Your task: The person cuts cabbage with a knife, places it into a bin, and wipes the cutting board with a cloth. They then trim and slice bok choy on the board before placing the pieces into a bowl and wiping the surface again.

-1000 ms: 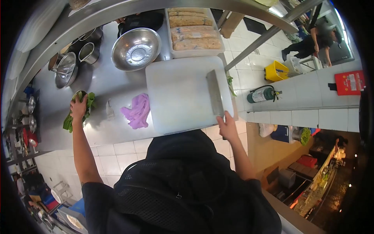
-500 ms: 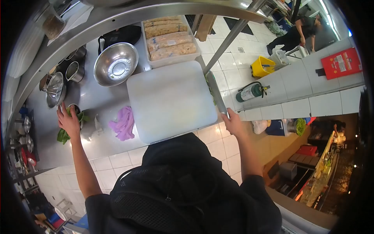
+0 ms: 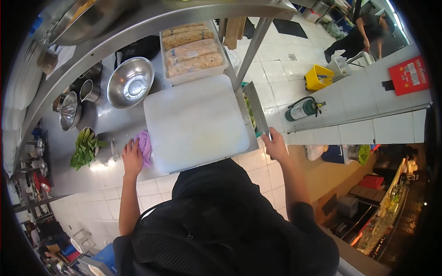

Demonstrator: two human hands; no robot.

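Note:
My left hand [image 3: 132,159] is at the left edge of a crumpled purple cloth [image 3: 145,146] on the steel counter, its fingertips over the fabric and its fingers slightly apart. With bent fingers, my right hand [image 3: 275,146] grips the near end of the metal edge of a drawer [image 3: 258,112]. Leafy greens [image 3: 249,109] show in the gap between that edge and the counter. A white cutting board [image 3: 195,124] lies between my hands. Left of the cloth, a bunch of green leaves [image 3: 83,149] sticks out of a container whose body is mostly hidden.
A steel bowl [image 3: 131,83] and a tub of wrapped, filled bags [image 3: 193,50] stand behind the board. Metal pots [image 3: 90,90] and a strainer [image 3: 70,110] are at the left. An overhead shelf [image 3: 152,26] crosses above. Another person [image 3: 363,34] works at the far right.
My left hand has moved right, from the green leaves to the purple cloth. The gap beside the board has widened, showing more greens inside the drawer. My right hand keeps its grip.

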